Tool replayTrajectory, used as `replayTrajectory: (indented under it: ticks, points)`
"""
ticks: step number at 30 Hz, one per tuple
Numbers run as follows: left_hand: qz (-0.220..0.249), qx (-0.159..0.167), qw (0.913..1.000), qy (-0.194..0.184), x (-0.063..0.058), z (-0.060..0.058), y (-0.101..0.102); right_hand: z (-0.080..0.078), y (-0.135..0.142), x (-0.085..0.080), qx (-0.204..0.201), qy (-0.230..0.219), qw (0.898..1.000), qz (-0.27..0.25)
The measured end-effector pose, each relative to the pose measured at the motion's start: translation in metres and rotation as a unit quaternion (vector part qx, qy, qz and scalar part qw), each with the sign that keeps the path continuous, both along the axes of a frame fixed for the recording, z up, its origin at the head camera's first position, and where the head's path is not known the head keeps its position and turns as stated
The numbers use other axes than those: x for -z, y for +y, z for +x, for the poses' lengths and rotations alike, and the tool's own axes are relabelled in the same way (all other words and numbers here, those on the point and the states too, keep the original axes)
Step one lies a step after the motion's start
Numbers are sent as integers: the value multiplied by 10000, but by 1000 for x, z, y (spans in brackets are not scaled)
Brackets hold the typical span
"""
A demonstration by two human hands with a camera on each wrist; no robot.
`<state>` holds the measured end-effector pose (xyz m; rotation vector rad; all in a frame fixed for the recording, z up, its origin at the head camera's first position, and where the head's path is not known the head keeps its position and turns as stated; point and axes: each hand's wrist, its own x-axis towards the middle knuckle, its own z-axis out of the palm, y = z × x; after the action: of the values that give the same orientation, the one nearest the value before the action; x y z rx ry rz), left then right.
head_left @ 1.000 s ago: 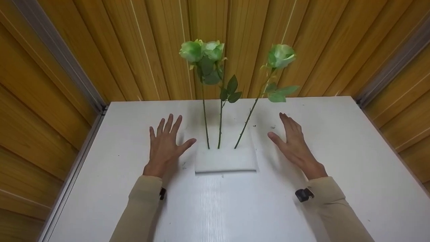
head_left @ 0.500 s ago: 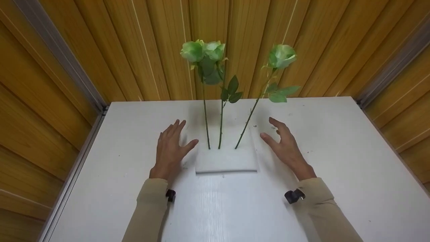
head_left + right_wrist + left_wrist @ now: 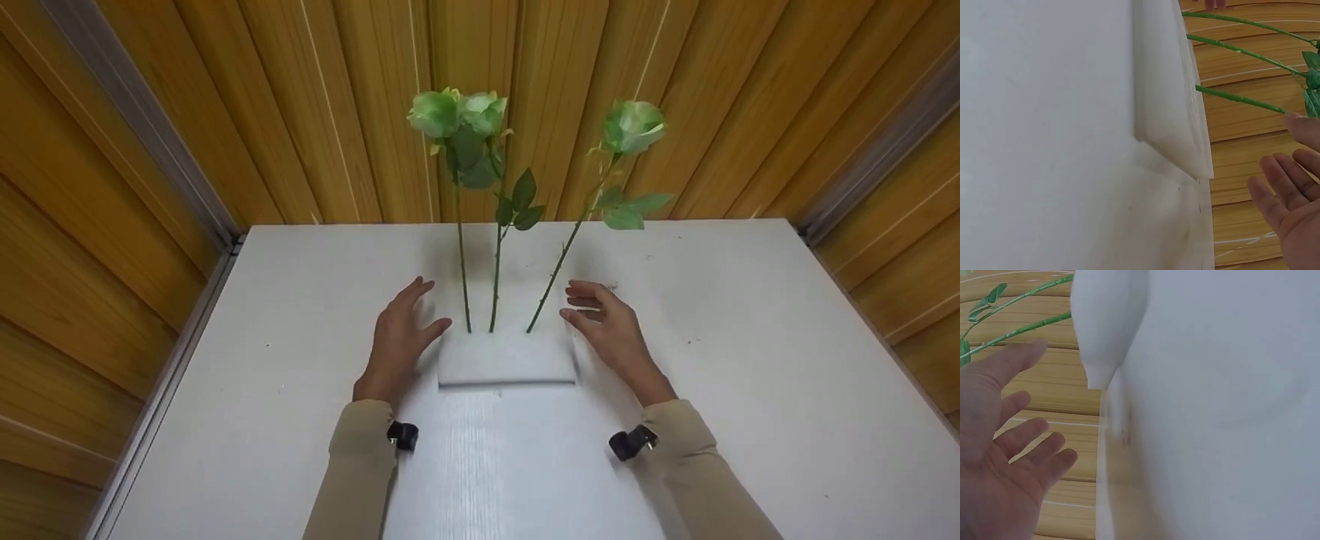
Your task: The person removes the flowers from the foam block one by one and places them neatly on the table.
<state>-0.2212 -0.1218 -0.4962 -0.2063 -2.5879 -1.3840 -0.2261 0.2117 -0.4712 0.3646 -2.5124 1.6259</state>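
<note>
Three pale green roses stand by their stems in a low white block [image 3: 506, 364]: a left rose [image 3: 433, 114], a middle rose [image 3: 491, 289] and a right rose [image 3: 634, 127]. The right one leans outward. My left hand [image 3: 397, 341] is beside the block's left side, thumb apart from the fingers and nothing held. On the opposite side, my right hand [image 3: 615, 337] has its fingers slightly bent near the right rose's stem, also holding nothing. Both wrist views show the block [image 3: 1109, 320] and bare palms; neither hand appears to touch the block or stems.
The block stands on a white table [image 3: 480, 465] with a few small dark specks on it. Yellow wood-look panels [image 3: 337, 112] rise behind the table's back edge and at both sides. Metal rails [image 3: 142, 120] run along the corners.
Both hands have moved inward toward the block from either side, with their fingers bending a little more. The roses and the block stand as before.
</note>
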Motion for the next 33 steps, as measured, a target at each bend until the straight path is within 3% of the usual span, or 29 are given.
replayTrajectory:
  ticks: [9,17,28,33]
  points:
    - [930,63,9955,-160,7,-4,11,-2,-15,9,63,-227,9994,-263]
    - [1573,59,9870,-322,13,-5,22,-4,-26,14,310,-277,9991,-28]
    - [1391,-85,9889,-513,16,-2,30,-1,-33,26,255,-578,9962,-600]
    - [1197,-180,9917,-427,18,1,29,-1,-38,27,232,-613,9949,-767]
